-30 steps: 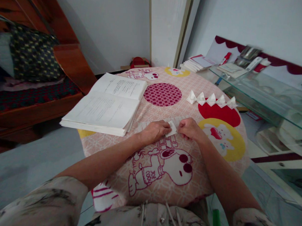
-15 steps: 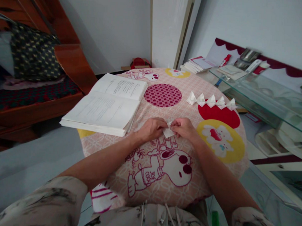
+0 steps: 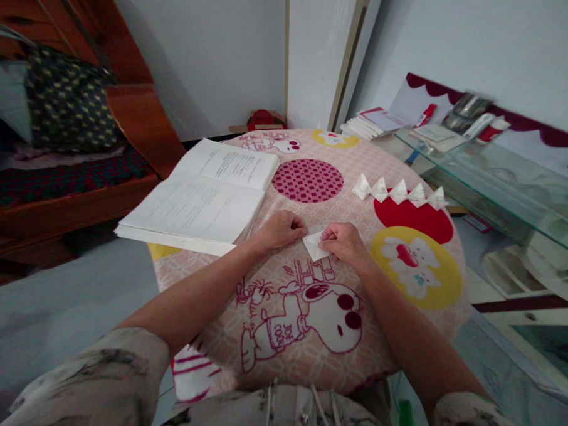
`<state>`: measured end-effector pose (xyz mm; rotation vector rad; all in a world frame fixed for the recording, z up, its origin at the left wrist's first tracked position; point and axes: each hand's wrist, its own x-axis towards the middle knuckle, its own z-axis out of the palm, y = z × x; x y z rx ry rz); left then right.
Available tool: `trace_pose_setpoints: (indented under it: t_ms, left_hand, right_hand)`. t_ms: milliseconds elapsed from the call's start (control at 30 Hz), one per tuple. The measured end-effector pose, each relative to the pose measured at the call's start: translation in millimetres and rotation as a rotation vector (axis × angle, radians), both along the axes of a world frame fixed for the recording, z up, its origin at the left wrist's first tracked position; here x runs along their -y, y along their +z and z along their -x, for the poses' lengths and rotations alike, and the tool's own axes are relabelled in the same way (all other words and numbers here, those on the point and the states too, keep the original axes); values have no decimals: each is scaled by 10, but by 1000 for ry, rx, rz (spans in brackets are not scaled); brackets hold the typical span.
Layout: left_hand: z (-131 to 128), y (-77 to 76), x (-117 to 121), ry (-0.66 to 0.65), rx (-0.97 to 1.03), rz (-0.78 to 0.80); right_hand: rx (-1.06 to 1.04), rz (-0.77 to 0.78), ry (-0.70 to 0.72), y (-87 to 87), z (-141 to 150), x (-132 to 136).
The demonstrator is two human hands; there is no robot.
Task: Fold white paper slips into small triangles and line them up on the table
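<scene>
A small folded piece of white paper (image 3: 314,248) lies on the patterned tablecloth between my hands, with a crease across it and a pointed lower end. My right hand (image 3: 346,242) pinches its right side between thumb and fingers. Just off the paper's upper left corner, my left hand (image 3: 282,229) rests with its fingers curled in and nothing visible in them. Farther right, several folded white paper pieces (image 3: 398,191) stand in a row, points upward, partly over a red circle on the cloth.
An open thick book (image 3: 197,200) lies on the round table's left side. To the right is a glass shelf (image 3: 506,185) bearing papers, a red marker (image 3: 426,115) and a metal container (image 3: 470,107). A wooden bench (image 3: 142,116) with a dark patterned bag (image 3: 70,97) stands left.
My left hand has drawn back leftward from the folded paper, leaving more of it in sight. My right hand still pinches the paper in about the same place.
</scene>
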<state>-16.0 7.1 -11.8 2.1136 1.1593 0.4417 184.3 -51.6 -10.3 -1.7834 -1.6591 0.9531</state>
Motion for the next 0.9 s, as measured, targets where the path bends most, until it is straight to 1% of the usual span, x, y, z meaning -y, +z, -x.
trace_pose_setpoints:
  t_ms: [167,233,367,600,733,833,900]
  left_hand:
    - [56,-44,-79,-74,91,170]
    - [66,-52,-94,-95,108,209]
    - [55,-24,-110,-123,80,249]
    - [-8,60,-91,-110,-91,131]
    - [-69,127,-59,-76,-205,79]
    - [-110,159,-43,-51,-285,28]
    - [-123,156,-36,-43,-301,-11]
  right_hand:
    - [31,-29,-7,22,25,-8]
    - [28,-34,-15,20,30,-10]
    - [-7,-10,-40,13,31,-5]
    - [-49,-5,-54,-4,24,9]
    - [-36,-11,-48,-12,21,11]
    - [0,-45,-33,-30,13,-4]
    - [34,-89,-22,-45,12,-16]
